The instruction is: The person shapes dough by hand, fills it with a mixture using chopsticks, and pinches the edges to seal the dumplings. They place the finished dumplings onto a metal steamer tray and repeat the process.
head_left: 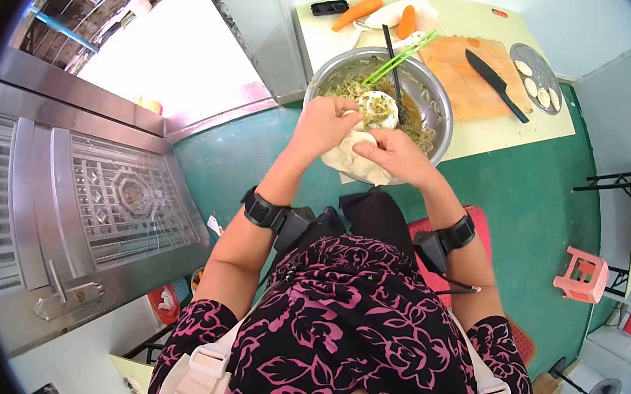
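Note:
My left hand (324, 125) and my right hand (397, 155) both pinch pale, thin dough (350, 157) over the near rim of a large metal bowl (442, 106). The bowl holds a shredded greenish filling (346, 87) and a smaller white bowl (389, 106) with some filling in it. Black chopsticks (393, 63) and green chopsticks (401, 58) lean in the large bowl, crossing near its far rim. My fingers partly cover the dough, so its full outline is hidden.
A cutting board (458, 81) with a black knife (496, 85) lies right of the bowl. Beyond it is a round metal tray (558, 72) with several pale pieces. Carrots (358, 14) lie at the table's back. A pink stool (582, 275) stands at right, a metal door (123, 200) at left.

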Motion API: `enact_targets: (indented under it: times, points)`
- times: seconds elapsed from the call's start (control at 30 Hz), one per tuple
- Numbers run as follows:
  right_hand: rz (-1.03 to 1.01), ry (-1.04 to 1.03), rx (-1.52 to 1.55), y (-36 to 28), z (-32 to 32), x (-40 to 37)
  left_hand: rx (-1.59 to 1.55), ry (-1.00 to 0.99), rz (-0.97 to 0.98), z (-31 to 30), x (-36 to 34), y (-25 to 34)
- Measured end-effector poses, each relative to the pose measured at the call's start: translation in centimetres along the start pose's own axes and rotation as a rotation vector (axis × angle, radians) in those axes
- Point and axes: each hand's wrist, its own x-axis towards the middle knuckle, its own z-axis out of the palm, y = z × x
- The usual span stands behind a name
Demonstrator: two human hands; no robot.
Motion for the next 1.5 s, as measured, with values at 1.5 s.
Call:
enact_targets:
  times: [1.5]
  points:
    - [0.551, -0.187, 1.881, 16.9, -33.1, 4.6, -1.218, 0.596, -0.222, 28.0, 24.7, 10.9]
